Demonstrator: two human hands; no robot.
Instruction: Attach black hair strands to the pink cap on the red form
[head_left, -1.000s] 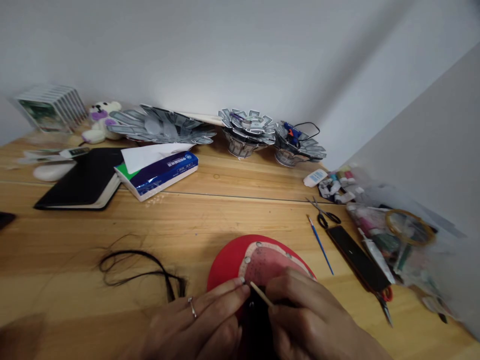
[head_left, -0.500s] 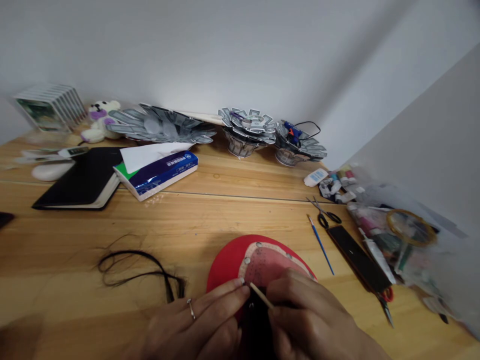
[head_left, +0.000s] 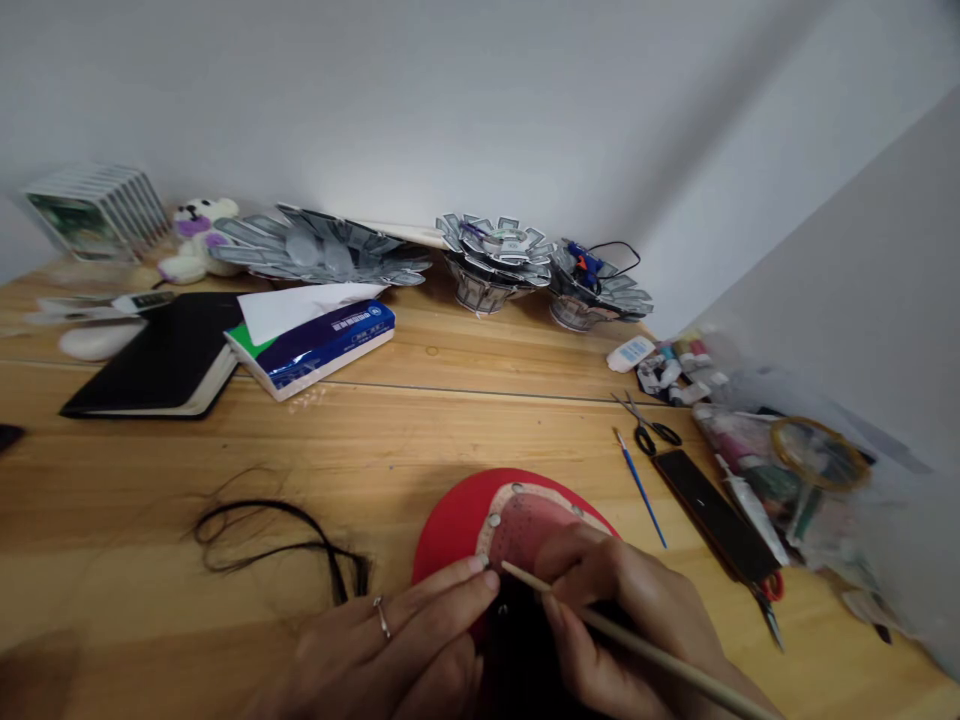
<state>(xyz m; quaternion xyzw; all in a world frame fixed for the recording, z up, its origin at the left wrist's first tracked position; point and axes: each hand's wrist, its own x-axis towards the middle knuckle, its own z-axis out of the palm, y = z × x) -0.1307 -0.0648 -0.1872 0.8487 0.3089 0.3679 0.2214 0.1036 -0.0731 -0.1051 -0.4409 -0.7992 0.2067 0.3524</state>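
A round red piece (head_left: 454, 520) with a pink studded patch (head_left: 525, 515) lies on the wooden table at the near edge. My left hand (head_left: 397, 650), a ring on one finger, presses its fingertips together on the piece's near left side. My right hand (head_left: 630, 620) is closed around a thin wooden stick (head_left: 637, 648), whose tip points at the spot by the left fingertips. A dark part under the hands is mostly hidden.
A black cord (head_left: 277, 545) lies left of the hands. Farther back are a black notebook (head_left: 157, 360), a tissue pack (head_left: 315, 335) and paper flower crafts (head_left: 495, 255). On the right lie a blue brush (head_left: 641, 488), scissors (head_left: 649, 428), a black case (head_left: 716, 515) and paint tubes (head_left: 679, 365).
My right hand has turned and drawn back, so much more of the wooden stick now shows, running down to the right. The left hand has stayed put.
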